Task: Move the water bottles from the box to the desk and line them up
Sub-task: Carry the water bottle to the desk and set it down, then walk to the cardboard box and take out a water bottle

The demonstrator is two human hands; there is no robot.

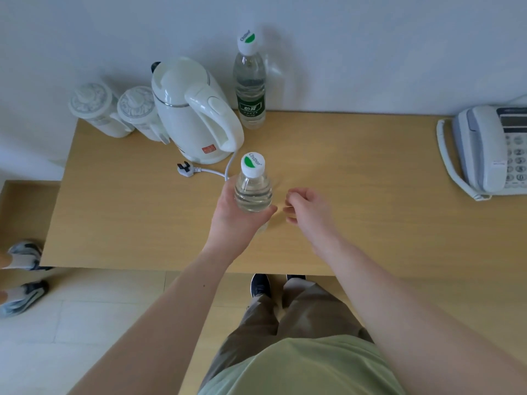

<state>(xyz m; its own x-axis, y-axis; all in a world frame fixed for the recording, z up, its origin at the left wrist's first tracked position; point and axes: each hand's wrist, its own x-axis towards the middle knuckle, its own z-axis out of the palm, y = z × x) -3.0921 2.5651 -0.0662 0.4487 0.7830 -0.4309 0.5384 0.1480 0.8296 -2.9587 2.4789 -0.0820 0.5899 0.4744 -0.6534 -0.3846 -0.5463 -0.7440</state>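
I see one bottle (250,89) parked at 12 o'clock on desk (370,166), left hand (236,212) grasping second bottle (253,186), right hand (308,209) loosely curled, empty; box unseen.

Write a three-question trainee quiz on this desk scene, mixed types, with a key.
1. True or false: the left hand grips a water bottle over the desk.
2. What stands directly right of the kettle by the wall? A) the telephone B) a second bottle C) a lidded cup
3. Fill in: the right hand, fingers loosely curled, holds ____.

Key: 1 true; 2 B, the second bottle; 3 nothing.
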